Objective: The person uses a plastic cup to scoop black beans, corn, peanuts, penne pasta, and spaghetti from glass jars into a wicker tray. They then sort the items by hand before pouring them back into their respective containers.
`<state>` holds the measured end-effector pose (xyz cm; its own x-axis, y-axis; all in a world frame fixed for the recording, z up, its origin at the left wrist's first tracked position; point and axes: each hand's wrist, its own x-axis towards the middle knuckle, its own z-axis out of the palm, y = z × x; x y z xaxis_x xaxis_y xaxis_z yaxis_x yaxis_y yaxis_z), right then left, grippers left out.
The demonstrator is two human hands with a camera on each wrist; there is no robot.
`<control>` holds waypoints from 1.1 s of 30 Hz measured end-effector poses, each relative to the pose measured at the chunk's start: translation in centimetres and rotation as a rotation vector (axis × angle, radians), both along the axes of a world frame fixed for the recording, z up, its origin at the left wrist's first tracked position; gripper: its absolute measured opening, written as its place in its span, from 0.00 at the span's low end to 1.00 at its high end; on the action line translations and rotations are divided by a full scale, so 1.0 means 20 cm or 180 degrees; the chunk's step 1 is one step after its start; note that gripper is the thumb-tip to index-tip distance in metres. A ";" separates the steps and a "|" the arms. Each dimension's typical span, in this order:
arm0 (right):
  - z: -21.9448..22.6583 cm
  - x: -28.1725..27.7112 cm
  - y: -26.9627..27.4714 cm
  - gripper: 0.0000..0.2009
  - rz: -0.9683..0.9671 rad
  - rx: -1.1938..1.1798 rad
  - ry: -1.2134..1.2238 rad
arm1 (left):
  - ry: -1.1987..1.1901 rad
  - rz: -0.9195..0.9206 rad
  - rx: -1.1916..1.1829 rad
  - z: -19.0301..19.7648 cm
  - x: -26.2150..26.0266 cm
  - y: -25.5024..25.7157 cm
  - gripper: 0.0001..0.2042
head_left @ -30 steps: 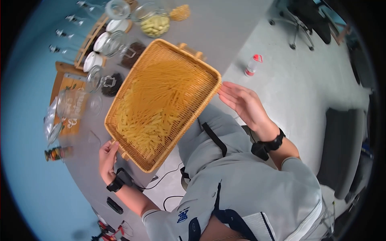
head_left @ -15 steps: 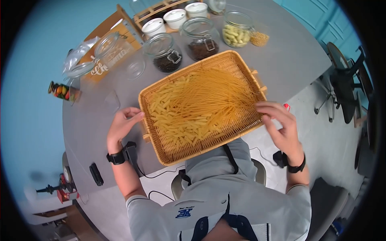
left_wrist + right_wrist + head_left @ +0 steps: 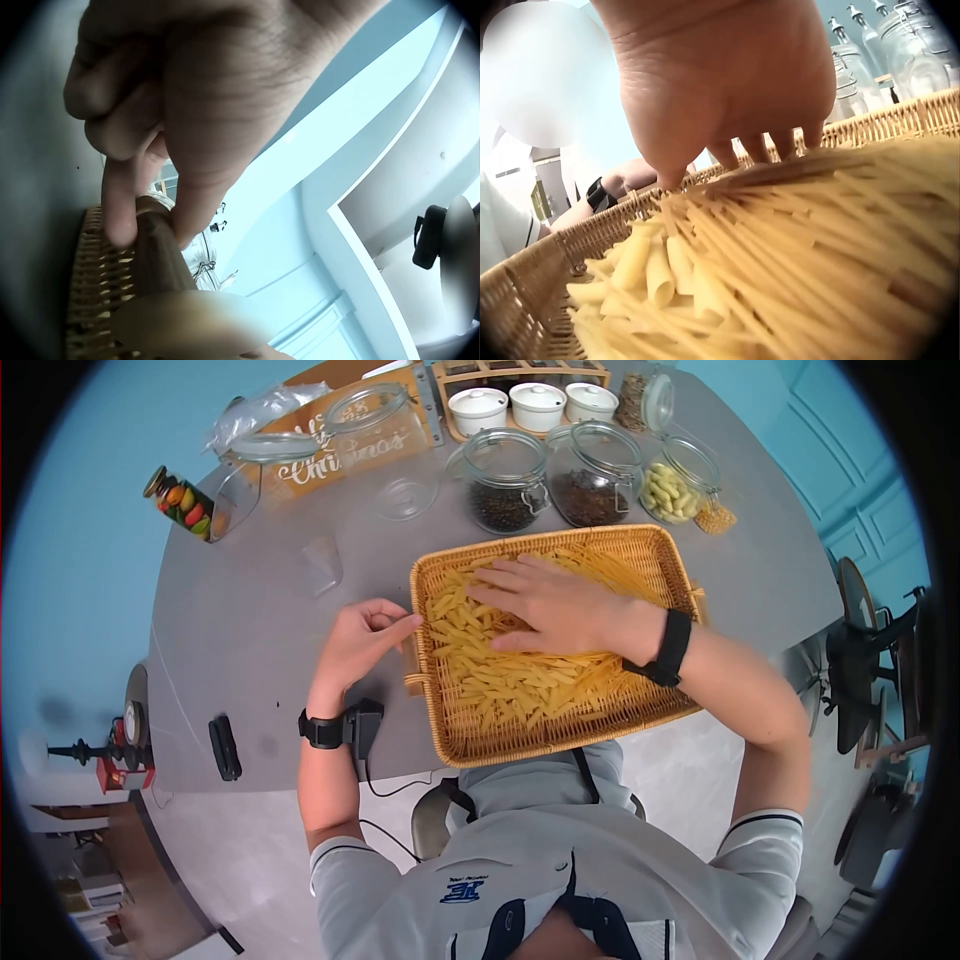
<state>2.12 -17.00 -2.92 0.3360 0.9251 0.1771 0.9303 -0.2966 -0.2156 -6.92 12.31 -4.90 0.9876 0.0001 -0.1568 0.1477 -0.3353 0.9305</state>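
A shallow wicker basket [image 3: 436, 735] sits at the table's front edge, reaching over the lap. Inside lie penne [image 3: 490, 685] toward the left and spaghetti [image 3: 615, 575] toward the right, overlapping in the middle. My left hand [image 3: 360, 643] pinches the basket's left rim between thumb and forefinger; the left wrist view shows them on either side of the brown rim [image 3: 159, 259]. My right hand [image 3: 560, 610] lies palm down over the pasta with its fingers spread. In the right wrist view, its fingertips reach down to the spaghetti [image 3: 795, 255], beside the penne tubes [image 3: 660, 274].
Behind the basket stand glass jars with dark contents [image 3: 500, 505] and a jar of pale yellow pieces [image 3: 668, 495]. White lidded pots [image 3: 537, 408] are farther back. An open glass jar [image 3: 375, 450] and a wooden crate [image 3: 300, 470] stand back left. A black object [image 3: 225, 748] lies left.
The basket has come down and level from a tilted, raised pose. My right hand has left the right rim and moved inward over the pasta. My left hand stays at the left rim.
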 end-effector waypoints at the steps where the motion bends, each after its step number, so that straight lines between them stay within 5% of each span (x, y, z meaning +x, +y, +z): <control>1: 0.01 -0.02 0.01 0.35 0.0026 -0.0107 -0.0012 | -0.0030 0.0014 0.0036 0.01 0.00 -0.01 0.12; 9: 0.04 -0.17 0.07 0.34 0.0370 -0.0252 0.0003 | 0.0005 0.0105 0.0067 0.02 0.00 -0.03 0.11; 15: -0.01 -0.25 0.12 0.21 0.0649 -0.0082 -0.0267 | -0.0167 0.0049 0.0293 0.01 0.01 -0.01 0.10; 21: 0.13 -0.24 0.05 0.20 0.0718 -0.0044 0.0580 | -0.0384 0.0153 0.0399 -0.02 0.01 -0.03 0.12; 27: 0.14 0.05 -0.13 0.20 -0.0774 0.0216 0.0787 | -0.0343 0.0175 0.0478 0.00 0.01 -0.04 0.14; 33: 0.10 0.02 -0.09 0.19 -0.1030 0.0122 0.0812 | -0.0365 0.0123 0.0566 0.00 0.00 -0.05 0.16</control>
<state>2.58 -18.89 -0.98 0.6460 0.7589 0.0829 0.7057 -0.5523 -0.4438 -6.89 11.31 -5.00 0.9977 0.0561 -0.0374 0.0602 -0.4917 0.8687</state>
